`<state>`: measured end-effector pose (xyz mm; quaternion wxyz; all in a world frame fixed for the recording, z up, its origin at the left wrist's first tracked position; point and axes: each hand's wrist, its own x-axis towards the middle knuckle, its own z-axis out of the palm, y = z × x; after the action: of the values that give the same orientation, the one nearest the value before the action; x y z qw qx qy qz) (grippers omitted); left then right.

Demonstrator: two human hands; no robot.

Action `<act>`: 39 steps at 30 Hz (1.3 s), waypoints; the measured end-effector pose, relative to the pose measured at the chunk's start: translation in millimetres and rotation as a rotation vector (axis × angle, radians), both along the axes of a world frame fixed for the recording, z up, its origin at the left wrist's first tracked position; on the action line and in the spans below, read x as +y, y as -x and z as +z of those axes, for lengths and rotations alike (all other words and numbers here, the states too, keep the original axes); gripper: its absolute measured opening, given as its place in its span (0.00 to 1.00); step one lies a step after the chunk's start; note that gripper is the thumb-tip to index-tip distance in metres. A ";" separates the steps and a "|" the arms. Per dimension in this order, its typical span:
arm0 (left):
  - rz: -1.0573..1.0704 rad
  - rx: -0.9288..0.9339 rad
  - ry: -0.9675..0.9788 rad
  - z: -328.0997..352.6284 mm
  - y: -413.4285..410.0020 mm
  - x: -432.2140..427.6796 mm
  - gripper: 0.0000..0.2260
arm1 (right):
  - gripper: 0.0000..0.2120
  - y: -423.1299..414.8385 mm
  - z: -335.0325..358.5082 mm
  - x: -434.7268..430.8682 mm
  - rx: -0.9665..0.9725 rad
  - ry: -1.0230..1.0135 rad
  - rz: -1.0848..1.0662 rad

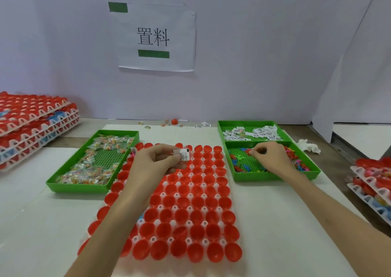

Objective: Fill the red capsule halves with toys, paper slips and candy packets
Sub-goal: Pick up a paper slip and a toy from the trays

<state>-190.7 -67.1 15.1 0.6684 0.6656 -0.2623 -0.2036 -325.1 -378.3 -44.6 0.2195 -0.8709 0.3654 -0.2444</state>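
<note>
A white rack (177, 209) filled with several open red capsule halves (196, 196) lies in front of me. My left hand (156, 160) hovers over its far rows and pinches folded white paper slips (183, 154). My right hand (268, 158) reaches into the green tray of small coloured plastic toys (241, 166) on the right, fingers curled and pinching a toy. Behind that tray sits a green tray of white paper slips (251, 133). A green tray of candy packets (93, 162) lies on the left.
Stacked racks of red capsules (31, 122) stand at the far left, and more racks (372, 183) at the right edge. Loose packets and a red capsule (174, 121) lie by the back wall. A crumpled white tissue (309, 146) sits right of the trays.
</note>
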 end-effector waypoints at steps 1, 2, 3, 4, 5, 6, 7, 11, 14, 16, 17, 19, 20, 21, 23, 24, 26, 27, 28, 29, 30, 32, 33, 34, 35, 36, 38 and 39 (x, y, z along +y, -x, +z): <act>-0.004 0.002 -0.004 -1.5 -0.1 3.5 0.05 | 0.06 0.0 4.2 9.4 -0.073 -0.029 -0.015; -0.003 0.005 -0.001 -2.6 -0.9 6.8 0.05 | 0.04 -0.5 10.4 21.2 -0.149 -0.072 -0.015; 0.000 0.010 0.004 -3.6 -1.7 9.7 0.05 | 0.03 -0.9 17.7 36.3 -0.232 -0.140 0.001; 0.003 0.020 0.014 -4.3 -2.3 11.9 0.05 | 0.03 -1.6 25.8 53.8 -0.321 -0.225 0.038; 0.006 0.034 0.030 -5.0 -2.2 13.3 0.05 | 0.02 -2.1 34.0 73.5 -0.410 -0.313 0.098; 0.004 0.050 0.049 -5.8 -1.2 14.1 0.05 | 0.03 -2.0 41.7 94.7 -0.493 -0.387 0.171; -0.003 0.066 0.069 -6.6 0.8 14.2 0.05 | 0.04 -1.8 48.6 116.2 -0.559 -0.439 0.246; -0.053 0.094 0.126 -8.0 9.9 10.7 0.05 | 0.11 -7.0 67.2 180.7 -0.624 -0.458 0.444; -0.062 0.085 0.153 -8.2 7.3 9.2 0.05 | 0.09 -15.5 72.5 196.3 -0.622 -0.436 0.457; -0.066 0.094 0.179 -9.8 2.0 10.2 0.06 | 0.07 -22.7 72.3 199.1 -0.623 -0.413 0.468; -0.069 0.100 0.187 -11.1 -0.9 10.5 0.06 | 0.07 -27.4 71.3 199.4 -0.615 -0.381 0.471; -0.075 0.117 0.191 -13.9 -8.0 10.1 0.06 | 0.08 -38.2 67.5 198.1 -0.584 -0.308 0.463; -0.079 0.127 0.193 -14.7 -12.0 9.7 0.06 | 0.07 -43.9 65.4 197.0 -0.573 -0.289 0.457; -0.084 0.141 0.196 -15.0 -16.7 8.7 0.06 | 0.07 -49.9 63.6 195.4 -0.568 -0.285 0.452; -0.101 0.170 0.208 -13.8 -28.1 7.1 0.06 | 0.06 -61.8 61.8 191.0 -0.567 -0.300 0.446; -0.111 0.178 0.213 -12.5 -34.7 6.7 0.07 | 0.05 -67.7 61.7 188.7 -0.569 -0.310 0.451; -0.145 0.185 0.210 -8.2 -48.8 7.5 0.08 | 0.05 -80.1 63.6 184.7 -0.572 -0.324 0.470; -0.169 0.172 0.202 -5.8 -55.8 8.0 0.09 | 0.05 -86.7 65.5 182.6 -0.575 -0.326 0.479; -0.189 0.146 0.194 -3.1 -62.9 8.2 0.10 | 0.06 -93.8 68.0 180.2 -0.582 -0.328 0.488; -0.200 0.118 0.189 -0.2 -69.8 8.5 0.11 | 0.06 -101.0 70.8 178.1 -0.591 -0.337 0.501; -0.199 0.083 0.189 2.6 -76.6 8.5 0.10 | 0.08 -107.9 73.7 175.9 -0.599 -0.352 0.517; -0.159 -0.024 0.188 8.0 -89.3 7.4 0.09 | 0.09 -121.0 78.5 171.0 -0.589 -0.374 0.547; -0.136 -0.072 0.187 10.5 -95.0 6.3 0.09 | 0.08 -127.2 80.3 168.5 -0.567 -0.368 0.560; -0.118 -0.105 0.191 12.0 -100.7 4.9 0.08 | 0.06 -133.2 81.4 166.2 -0.545 -0.355 0.574; -0.104 -0.123 0.198 13.0 -105.9 3.2 0.07 | 0.04 -139.1 81.8 164.4 -0.535 -0.342 0.588; -0.091 -0.139 0.202 12.9 -111.1 1.8 0.06 | 0.02 -144.4 81.8 162.7 -0.535 -0.332 0.597; -0.066 -0.172 0.194 10.9 -117.8 -0.5 0.07 | 0.01 -153.3 79.8 160.2 -0.541 -0.325 0.612; -0.052 -0.183 0.186 8.7 -120.1 -1.0 0.10 | 0.01 -156.7 78.1 159.5 -0.538 -0.331 0.627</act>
<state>-70.6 -68.1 23.8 0.6950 0.6094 -0.3571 -0.1343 -168.5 -218.8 33.4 0.5066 -0.7984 0.0476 -0.3221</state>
